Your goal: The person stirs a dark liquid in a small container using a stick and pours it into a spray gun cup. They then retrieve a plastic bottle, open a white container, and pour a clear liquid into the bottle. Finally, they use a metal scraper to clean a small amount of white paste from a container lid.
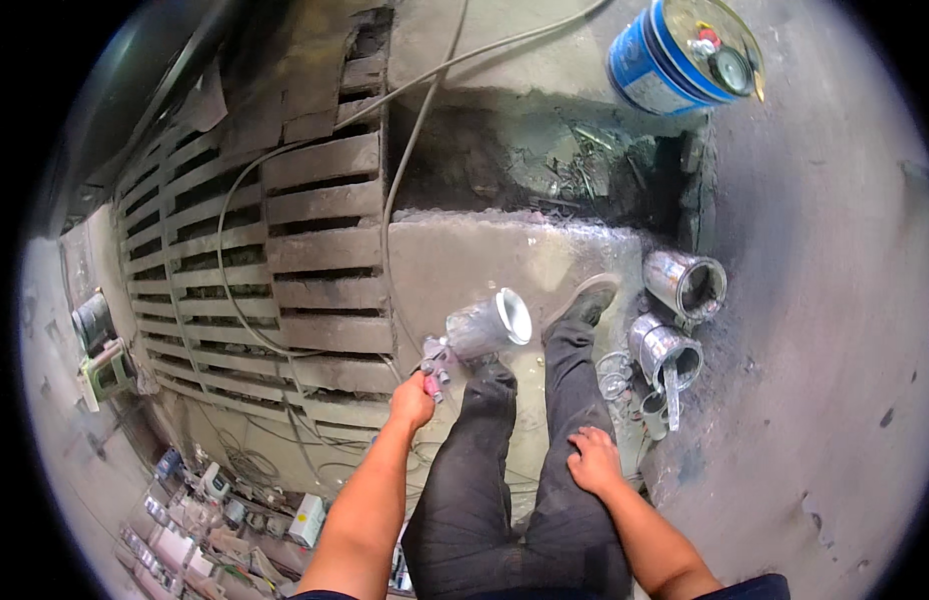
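My left hand [413, 400] is closed around the handle of a spray gun [438, 360]. A paint-smeared cup [477, 331] with a white open rim sits on the gun, tilted to the right above my left foot. Against my trouser leg [579, 400], just above the right knee, lies my right hand [595, 461]; it holds nothing and its fingers are partly spread. To the right of my right foot, two paint-stained metal cans [667, 350] [686, 284] lie or lean with their mouths facing right. A paint-coated stick [672, 396] juts out of the nearer can.
A slatted floor grating [325, 294] with gaps fills the left. A hose [389, 215] runs across it. Beyond my feet is a sunken pit [545, 150] with debris. A blue bucket [645, 70] stands at its far right. Cluttered containers [200, 520] lie lower left.
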Demonstrator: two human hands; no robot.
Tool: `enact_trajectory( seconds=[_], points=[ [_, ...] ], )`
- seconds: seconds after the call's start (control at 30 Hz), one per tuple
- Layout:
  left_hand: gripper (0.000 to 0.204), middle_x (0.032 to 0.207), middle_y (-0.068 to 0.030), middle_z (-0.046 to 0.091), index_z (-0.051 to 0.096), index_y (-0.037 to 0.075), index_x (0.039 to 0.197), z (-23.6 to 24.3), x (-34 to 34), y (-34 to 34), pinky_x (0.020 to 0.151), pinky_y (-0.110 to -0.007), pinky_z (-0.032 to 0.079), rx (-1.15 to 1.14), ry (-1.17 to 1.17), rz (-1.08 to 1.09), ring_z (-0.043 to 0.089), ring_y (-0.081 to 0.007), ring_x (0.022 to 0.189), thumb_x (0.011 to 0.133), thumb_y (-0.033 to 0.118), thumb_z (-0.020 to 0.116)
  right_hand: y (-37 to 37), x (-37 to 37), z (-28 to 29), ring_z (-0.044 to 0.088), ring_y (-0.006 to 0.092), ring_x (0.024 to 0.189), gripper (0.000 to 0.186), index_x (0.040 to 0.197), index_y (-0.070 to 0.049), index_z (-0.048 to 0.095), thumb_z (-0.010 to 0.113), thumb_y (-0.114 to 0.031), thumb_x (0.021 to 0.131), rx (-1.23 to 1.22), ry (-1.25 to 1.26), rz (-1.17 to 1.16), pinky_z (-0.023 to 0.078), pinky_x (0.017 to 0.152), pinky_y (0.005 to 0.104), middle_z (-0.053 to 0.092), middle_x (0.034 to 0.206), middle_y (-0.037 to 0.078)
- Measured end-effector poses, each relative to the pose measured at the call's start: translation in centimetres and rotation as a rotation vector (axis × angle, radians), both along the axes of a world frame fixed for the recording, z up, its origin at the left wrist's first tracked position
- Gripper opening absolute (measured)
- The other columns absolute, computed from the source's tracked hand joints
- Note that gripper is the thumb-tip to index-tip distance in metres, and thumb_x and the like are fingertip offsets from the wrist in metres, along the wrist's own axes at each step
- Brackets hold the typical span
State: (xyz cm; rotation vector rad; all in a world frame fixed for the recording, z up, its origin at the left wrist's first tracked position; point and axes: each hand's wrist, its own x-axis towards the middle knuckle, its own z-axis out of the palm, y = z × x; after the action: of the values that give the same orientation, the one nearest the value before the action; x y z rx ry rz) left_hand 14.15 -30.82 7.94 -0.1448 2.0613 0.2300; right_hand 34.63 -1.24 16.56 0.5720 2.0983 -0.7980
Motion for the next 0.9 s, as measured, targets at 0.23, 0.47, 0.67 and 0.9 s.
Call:
enact_trajectory(
  seconds=[0.23, 0.47, 0.67, 0.9],
  points=[
    [0.029, 0.116, -0.0127, 0.063, 0.057, 0.01, 0.112, -0.4, -0.1, 0.3, 0.093, -0.051, 0.041, -0.231, -0.059, -0.317, 0.053, -0.0366, 0.112, 0.087, 0.025, 0.054, -0.1, 6.2, 0.1, 0.053, 0.0312, 0.116, 0.038, 0.114, -0.01, 0.065, 0.055, -0.019, 0.078, -0.133, -0.051, -0.121, 0.043, 0.096, 0.0473, 0.063, 0.116, 0.013],
    [0.016, 0.099, -0.0149, 0.068, 0.059, 0.008, 0.096, -3.0, 2.0, 5.1, 0.08, -0.051, 0.044, -0.245, 0.256, -0.573, 0.057, -0.0396, 0.101, 0.082, 0.013, 0.054, -0.6, 9.6, -0.1, 0.049, 0.0294, 0.121, 0.041, 0.118, -0.012, 0.064, 0.056, -0.022, 0.079, -0.175, -0.116, -0.202, 0.039, 0.1, 0.0468, 0.061, 0.122, 0.011],
    [0.018, 0.096, -0.0149, 0.069, 0.058, 0.008, 0.1, -5.3, 3.3, 7.6, 0.079, -0.051, 0.047, -0.34, 0.322, -0.637, 0.059, -0.0403, 0.097, 0.083, 0.013, 0.054, -0.5, 11.7, 0.4, 0.049, 0.029, 0.122, 0.041, 0.115, -0.012, 0.066, 0.058, -0.02, 0.076, -0.196, -0.085, -0.337, 0.039, 0.1, 0.0462, 0.062, 0.12, 0.011],
    [0.018, 0.098, -0.0143, 0.068, 0.058, 0.008, 0.102, -5.7, 3.7, 9.2, 0.081, -0.05, 0.047, -0.417, 0.316, -0.651, 0.06, -0.0386, 0.098, 0.087, 0.016, 0.054, -0.5, 14.2, 0.4, 0.05, 0.0294, 0.121, 0.04, 0.114, -0.013, 0.067, 0.059, -0.019, 0.075, -0.188, -0.039, -0.436, 0.039, 0.099, 0.0461, 0.062, 0.119, 0.012]
  ],
)
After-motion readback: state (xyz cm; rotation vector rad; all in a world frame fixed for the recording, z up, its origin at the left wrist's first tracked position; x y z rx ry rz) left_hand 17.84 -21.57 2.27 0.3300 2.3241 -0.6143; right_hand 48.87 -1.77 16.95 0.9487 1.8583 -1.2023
